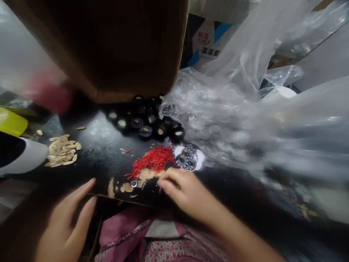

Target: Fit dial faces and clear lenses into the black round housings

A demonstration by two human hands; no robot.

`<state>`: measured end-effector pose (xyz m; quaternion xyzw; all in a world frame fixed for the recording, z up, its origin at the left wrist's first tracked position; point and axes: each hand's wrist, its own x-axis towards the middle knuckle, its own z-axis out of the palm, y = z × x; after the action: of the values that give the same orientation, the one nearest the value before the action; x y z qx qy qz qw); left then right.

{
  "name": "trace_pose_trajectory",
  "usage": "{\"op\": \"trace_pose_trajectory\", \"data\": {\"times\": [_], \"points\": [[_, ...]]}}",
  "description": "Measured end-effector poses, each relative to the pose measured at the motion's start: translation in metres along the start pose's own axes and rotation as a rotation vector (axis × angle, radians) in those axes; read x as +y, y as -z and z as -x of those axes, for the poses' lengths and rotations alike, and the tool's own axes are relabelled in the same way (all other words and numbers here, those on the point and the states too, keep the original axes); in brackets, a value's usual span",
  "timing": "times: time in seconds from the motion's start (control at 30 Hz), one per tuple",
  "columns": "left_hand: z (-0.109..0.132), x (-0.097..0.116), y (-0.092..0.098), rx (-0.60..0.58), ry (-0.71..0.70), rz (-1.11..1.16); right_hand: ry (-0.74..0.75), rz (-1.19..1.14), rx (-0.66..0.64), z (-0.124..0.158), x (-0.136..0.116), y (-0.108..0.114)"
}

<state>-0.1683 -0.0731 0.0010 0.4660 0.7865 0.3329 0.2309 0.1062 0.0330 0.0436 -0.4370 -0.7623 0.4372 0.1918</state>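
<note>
My left hand (68,220) hovers at the table's front edge, slightly blurred, fingers stretched out and apart from the thumb, holding nothing I can see. Thumb and fingertips of my right hand (181,187) are pinched together low over the table; whatever they may hold is hidden. Just beyond it lies a heap of thin red plastic pieces (155,160), like small pointers. Beside the heap are black printed dial discs (187,159) with white markings. A small round metal-looking part (133,183) rests near the front edge. Farther back sit several round black parts (145,131).
A large open cardboard box (95,95) stands at the back. Clear plastic bags (218,120) of transparent round parts cover the right side. On the left are a pile of seeds in shells (64,151), a white-and-black object (34,156) and a yellow container (12,122).
</note>
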Motion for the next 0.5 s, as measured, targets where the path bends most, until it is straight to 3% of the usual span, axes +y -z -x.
{"op": "trace_pose_trajectory", "data": {"times": [0.07,0.13,0.2,0.27,0.37,0.5], "points": [[-0.035,0.037,-0.026,-0.076,-0.258,-0.112,0.061,0.046,-0.108,-0.001,-0.007,-0.005],[-0.075,0.072,-0.058,-0.113,-0.411,-0.115,0.060,0.082,-0.125,0.002,-0.011,-0.007],[-0.111,0.095,-0.086,-0.143,-0.509,-0.113,0.010,0.101,-0.090,0.007,-0.010,-0.004],[-0.134,0.104,-0.103,-0.173,-0.551,-0.094,-0.044,0.107,-0.067,0.014,-0.005,0.001],[-0.145,0.097,-0.106,-0.197,-0.539,-0.046,-0.101,0.116,-0.063,0.022,0.005,0.008],[-0.119,0.080,-0.081,-0.196,-0.395,0.050,-0.136,0.072,-0.039,0.020,0.009,0.008]]}}
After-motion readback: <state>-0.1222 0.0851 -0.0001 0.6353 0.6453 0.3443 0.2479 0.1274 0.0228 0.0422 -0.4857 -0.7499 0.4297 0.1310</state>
